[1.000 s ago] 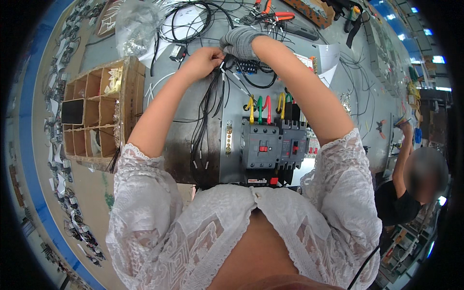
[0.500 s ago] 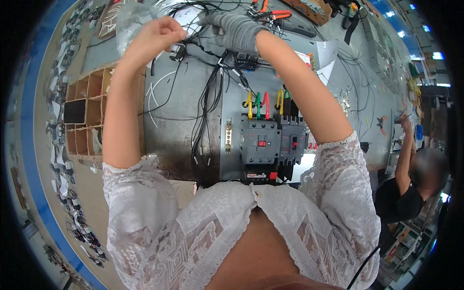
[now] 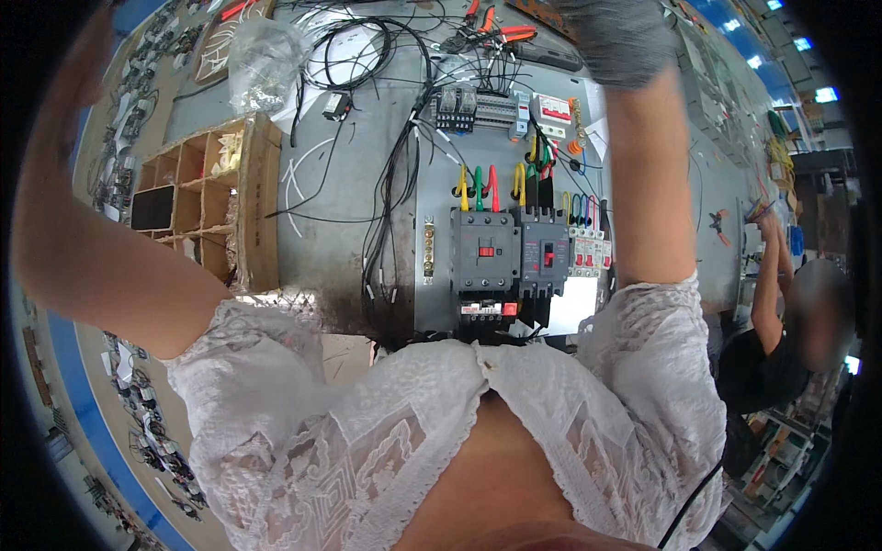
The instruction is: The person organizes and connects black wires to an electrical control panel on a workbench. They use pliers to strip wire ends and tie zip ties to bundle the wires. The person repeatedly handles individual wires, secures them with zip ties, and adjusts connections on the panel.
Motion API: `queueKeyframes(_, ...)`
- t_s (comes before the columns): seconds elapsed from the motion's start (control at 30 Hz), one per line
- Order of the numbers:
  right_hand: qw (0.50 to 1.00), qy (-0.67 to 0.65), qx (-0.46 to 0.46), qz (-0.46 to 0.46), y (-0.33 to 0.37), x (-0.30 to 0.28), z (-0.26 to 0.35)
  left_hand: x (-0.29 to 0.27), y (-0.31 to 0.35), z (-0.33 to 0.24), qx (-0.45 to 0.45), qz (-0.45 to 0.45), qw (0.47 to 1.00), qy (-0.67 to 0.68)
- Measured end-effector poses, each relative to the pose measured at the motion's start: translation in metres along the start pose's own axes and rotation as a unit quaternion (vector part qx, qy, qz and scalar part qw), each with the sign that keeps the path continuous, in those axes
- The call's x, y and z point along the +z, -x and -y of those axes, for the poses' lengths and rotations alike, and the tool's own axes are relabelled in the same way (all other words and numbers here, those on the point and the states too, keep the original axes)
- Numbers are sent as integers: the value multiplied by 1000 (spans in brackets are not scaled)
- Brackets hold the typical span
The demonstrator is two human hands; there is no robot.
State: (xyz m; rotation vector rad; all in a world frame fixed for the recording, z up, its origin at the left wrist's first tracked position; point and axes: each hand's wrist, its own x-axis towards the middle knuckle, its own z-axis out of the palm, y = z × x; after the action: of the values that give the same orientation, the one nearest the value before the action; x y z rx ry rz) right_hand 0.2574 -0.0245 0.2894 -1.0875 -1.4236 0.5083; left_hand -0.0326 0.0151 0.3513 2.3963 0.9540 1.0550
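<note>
My left hand [image 3: 90,55] is lifted out to the far left, dim and blurred near the picture's rim, its fingers unreadable. At the upper right, my right hand [image 3: 620,41] wears a grey knitted glove and is smeared by motion; its fingers run past the top edge. It passes near the red-handled pliers [image 3: 517,34]. Between my arms lies a grey metal panel with a contactor [image 3: 483,253], a moulded-case circuit breaker [image 3: 545,255] and small breakers [image 3: 590,253]. Farther up sit relays [image 3: 455,108] and a terminal block row [image 3: 496,111]. Black wires [image 3: 393,197] trail across the panel's left side.
A cardboard divider box [image 3: 260,202] stands at the left beside a clear plastic bag [image 3: 265,69]. A coil of black cable [image 3: 354,55] lies on white paper. Orange-handled pliers [image 3: 719,230] rest at the right. Another person in black [image 3: 763,372] works there.
Both hands have parted from the wires at the top centre. The left swung out to the far left, the gloved right to the upper right. The relays and terminal blocks now show.
</note>
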Motion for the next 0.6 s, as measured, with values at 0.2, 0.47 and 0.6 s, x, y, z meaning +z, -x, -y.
queueKeyframes(0.2,951,136,10,-277,90,-159,29,55,-30,71,21,204,956,209)
queueKeyframes(0.47,926,-89,149,-335,312,-247,83,287,28,177,-296,354,839,288)
queueKeyframes(0.6,856,-158,322,-373,418,-307,56,305,46,176,-363,325,808,332)
